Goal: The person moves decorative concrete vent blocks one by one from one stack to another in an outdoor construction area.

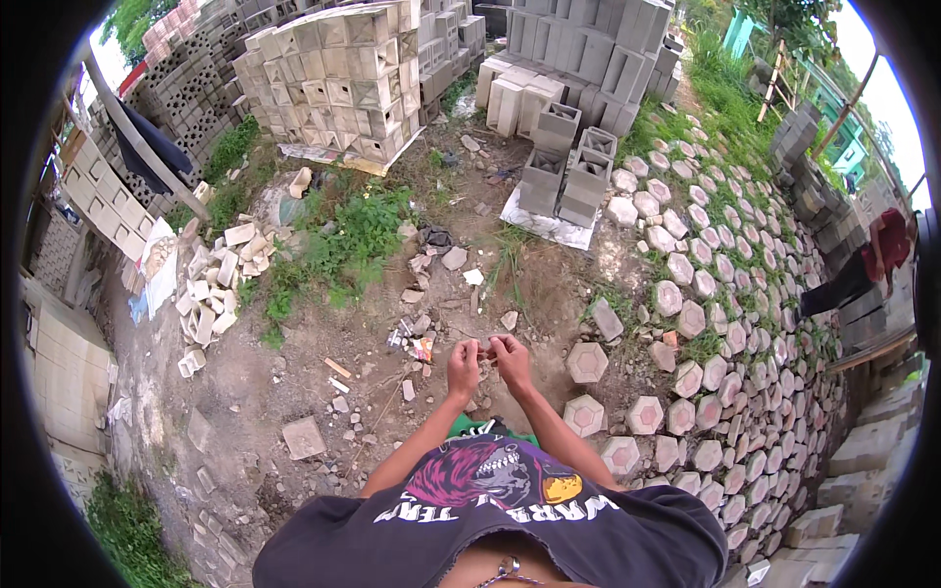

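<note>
In front of my body, my left hand [463, 367] and my right hand [510, 361] are held close together with fingertips nearly meeting. Both have their fingers curled into a pinch. Whatever lies between the fingertips, if anything, is too small to make out. Below them is bare dirt scattered with rubble. An orange and white wrapper [421, 348] lies on the ground just left of my left hand. To the right of my right hand sits a hexagonal paver [587, 363] with a faint reddish centre.
Many hexagonal pavers [691, 319] cover the ground on the right. Stacked pale blocks [338, 93] and grey blocks [588, 49] rise ahead. A heap of broken blocks [211, 294] lies left, beside weeds [358, 235]. A person in a dark red shirt [888, 243] is at the far right.
</note>
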Demonstrator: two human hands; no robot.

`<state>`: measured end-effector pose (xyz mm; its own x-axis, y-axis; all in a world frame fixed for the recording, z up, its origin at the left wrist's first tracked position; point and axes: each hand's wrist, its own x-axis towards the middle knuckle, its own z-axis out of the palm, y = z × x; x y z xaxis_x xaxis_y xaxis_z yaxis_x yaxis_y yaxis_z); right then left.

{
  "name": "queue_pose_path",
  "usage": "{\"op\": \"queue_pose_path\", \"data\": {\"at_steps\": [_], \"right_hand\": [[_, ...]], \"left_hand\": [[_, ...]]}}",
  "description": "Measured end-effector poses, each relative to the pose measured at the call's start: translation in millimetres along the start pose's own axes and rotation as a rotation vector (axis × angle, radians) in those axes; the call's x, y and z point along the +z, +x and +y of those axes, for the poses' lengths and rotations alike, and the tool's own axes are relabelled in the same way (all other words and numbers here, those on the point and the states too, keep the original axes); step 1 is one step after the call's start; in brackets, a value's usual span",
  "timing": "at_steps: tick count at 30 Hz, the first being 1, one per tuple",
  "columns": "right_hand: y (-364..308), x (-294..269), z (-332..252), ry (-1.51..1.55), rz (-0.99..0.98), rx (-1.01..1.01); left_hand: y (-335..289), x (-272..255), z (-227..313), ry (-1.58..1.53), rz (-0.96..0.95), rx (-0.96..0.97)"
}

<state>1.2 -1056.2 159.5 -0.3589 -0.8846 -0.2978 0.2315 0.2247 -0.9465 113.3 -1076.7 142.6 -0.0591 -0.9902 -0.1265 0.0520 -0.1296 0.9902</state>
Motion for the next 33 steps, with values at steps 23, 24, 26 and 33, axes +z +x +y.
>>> {"op": "queue_pose_path", "data": {"at_steps": [23, 24, 26, 33], "right_hand": [[160.7, -108.1, -58.5, 0.103, 0.215, -0.014], [168.7, -118.8, -65.9, 0.098, 0.219, 0.004], [176.5, -136.1, -72.0, 0.129, 0.252, -0.003], [195.0, -173.4, -74.3, 0.171, 0.370, 0.064]], "left_hand": [[157.5, 127.4, 27.5, 0.058, -0.224, -0.084], [164.2, 135.9, 33.2, 0.056, -0.217, -0.064], [172.1, 146.7, 37.7, 0.077, -0.192, -0.082], [198.2, 164.8, 43.9, 0.099, -0.112, -0.091]]}}
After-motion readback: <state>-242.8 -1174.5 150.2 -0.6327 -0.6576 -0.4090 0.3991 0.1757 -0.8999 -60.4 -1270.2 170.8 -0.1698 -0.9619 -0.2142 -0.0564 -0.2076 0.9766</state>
